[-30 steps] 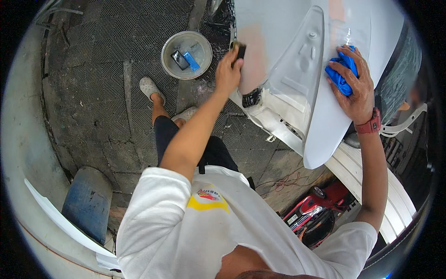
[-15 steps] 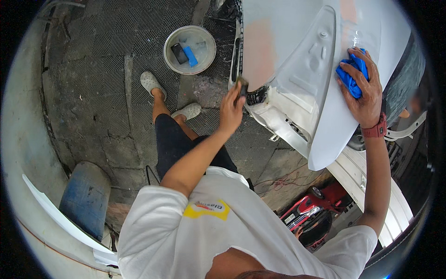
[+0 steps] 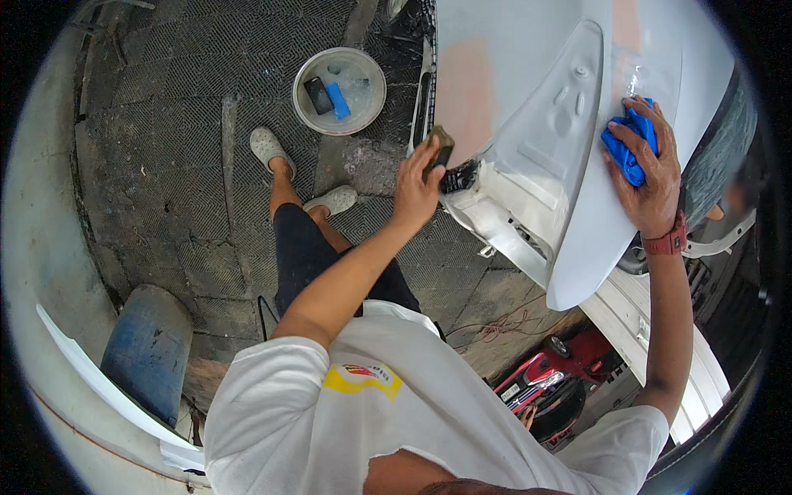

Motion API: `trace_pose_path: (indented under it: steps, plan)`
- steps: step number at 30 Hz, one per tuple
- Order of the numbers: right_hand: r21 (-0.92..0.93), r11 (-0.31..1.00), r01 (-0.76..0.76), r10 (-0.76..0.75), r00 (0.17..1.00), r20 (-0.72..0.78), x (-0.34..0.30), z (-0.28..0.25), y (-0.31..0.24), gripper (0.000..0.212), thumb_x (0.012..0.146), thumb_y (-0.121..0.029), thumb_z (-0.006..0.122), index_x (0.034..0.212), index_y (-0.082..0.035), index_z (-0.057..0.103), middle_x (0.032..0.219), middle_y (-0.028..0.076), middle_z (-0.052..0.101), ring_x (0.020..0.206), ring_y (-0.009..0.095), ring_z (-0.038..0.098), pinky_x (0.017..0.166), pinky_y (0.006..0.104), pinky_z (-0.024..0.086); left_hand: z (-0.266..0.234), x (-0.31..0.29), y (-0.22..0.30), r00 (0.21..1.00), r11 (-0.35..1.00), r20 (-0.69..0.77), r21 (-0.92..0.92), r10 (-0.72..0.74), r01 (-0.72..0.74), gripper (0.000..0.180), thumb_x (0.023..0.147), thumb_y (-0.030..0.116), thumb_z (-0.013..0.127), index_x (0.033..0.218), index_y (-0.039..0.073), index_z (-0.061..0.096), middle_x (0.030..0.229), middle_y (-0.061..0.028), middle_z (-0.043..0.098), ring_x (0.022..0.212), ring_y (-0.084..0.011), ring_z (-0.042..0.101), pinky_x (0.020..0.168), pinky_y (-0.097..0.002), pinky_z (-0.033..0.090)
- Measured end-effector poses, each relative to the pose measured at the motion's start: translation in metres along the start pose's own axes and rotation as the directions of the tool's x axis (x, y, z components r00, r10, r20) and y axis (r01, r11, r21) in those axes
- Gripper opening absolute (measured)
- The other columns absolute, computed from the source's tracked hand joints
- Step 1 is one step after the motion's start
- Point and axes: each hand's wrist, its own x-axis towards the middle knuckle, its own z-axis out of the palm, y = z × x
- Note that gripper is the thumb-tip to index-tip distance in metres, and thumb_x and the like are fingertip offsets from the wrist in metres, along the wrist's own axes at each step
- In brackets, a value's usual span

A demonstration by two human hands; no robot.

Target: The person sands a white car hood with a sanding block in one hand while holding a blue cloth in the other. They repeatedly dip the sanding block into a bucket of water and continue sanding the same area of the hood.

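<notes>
My left hand [image 3: 415,186] is closed around a small dark block with a brownish face, which looks like a sanding block [image 3: 440,152]. It is held beside the front corner of a pale grey car body [image 3: 544,99], near a peach-coloured patch [image 3: 466,91] on the panel. Farther right, my right hand [image 3: 657,169] grips a crumpled blue cloth [image 3: 630,148] and rests on the body's smooth panel. Just above that cloth the surface has a wet-looking shine and another peach patch [image 3: 626,29]. My right fingers partly hide the cloth.
A round bucket [image 3: 299,103] on the dark tiled floor holds cloudy water, a black block and a blue block. At lower left stands a blue drum [image 3: 147,351]. A red car [image 3: 561,371] is behind on the right. White panels and cables lie nearby.
My left hand has tipped the block up, so more of it shows, slightly away from the body's corner. The right hand and blue cloth have slid a little toward me.
</notes>
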Motion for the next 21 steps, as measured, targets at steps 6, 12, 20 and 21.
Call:
trace_pose_path:
  steps: [6,12,20,21]
  plan:
    - [0.044,0.999,0.029,-0.028,0.999,-0.032,0.016,0.0,-0.003,0.046,0.082,-0.006,0.086,0.126,-0.014,0.079,0.151,0.018,0.067,0.146,0.047,0.06,0.129,0.0623,0.044,-0.018,0.154,-0.003,0.985,0.981,-0.005,-0.094,-0.172,0.171,0.056,0.105,0.023,0.075,0.159,0.014,0.065,0.158,-0.0185,0.065,0.143,-0.0386,0.065,0.121,-0.0444,0.049]
    - [0.038,0.999,-0.006,0.007,1.0,-0.005,-0.002,-0.002,-0.004,0.046,0.081,-0.006,0.086,0.125,-0.014,0.08,0.15,0.018,0.068,0.145,0.047,0.061,0.129,0.0623,0.044,-0.014,0.026,0.058,0.996,0.996,0.084,-0.087,0.011,-0.003,0.062,0.103,0.018,0.077,0.163,0.02,0.061,0.16,-0.0223,0.062,0.149,-0.0437,0.058,0.124,-0.052,0.047]
    - [0.075,0.997,0.032,-0.028,0.998,-0.048,0.013,0.0,-0.005,0.044,0.08,-0.006,0.085,0.123,-0.013,0.08,0.147,0.019,0.068,0.143,0.047,0.062,0.129,0.0624,0.045,-0.018,0.156,0.045,0.987,0.982,0.015,-0.103,-0.16,0.161,0.055,0.102,0.015,0.076,0.156,0.01,0.066,0.15,-0.0231,0.069,0.138,-0.0417,0.067,0.118,-0.0472,0.052]
    - [0.068,0.997,0.041,-0.037,0.998,-0.051,0.014,-0.002,-0.005,0.043,0.081,-0.006,0.085,0.123,-0.012,0.079,0.147,0.019,0.068,0.143,0.047,0.062,0.129,0.0626,0.045,-0.016,0.152,0.048,0.992,0.988,0.013,-0.085,-0.128,0.129,0.058,0.102,0.015,0.076,0.158,0.011,0.064,0.153,-0.0229,0.068,0.139,-0.0424,0.066,0.118,-0.0481,0.051]
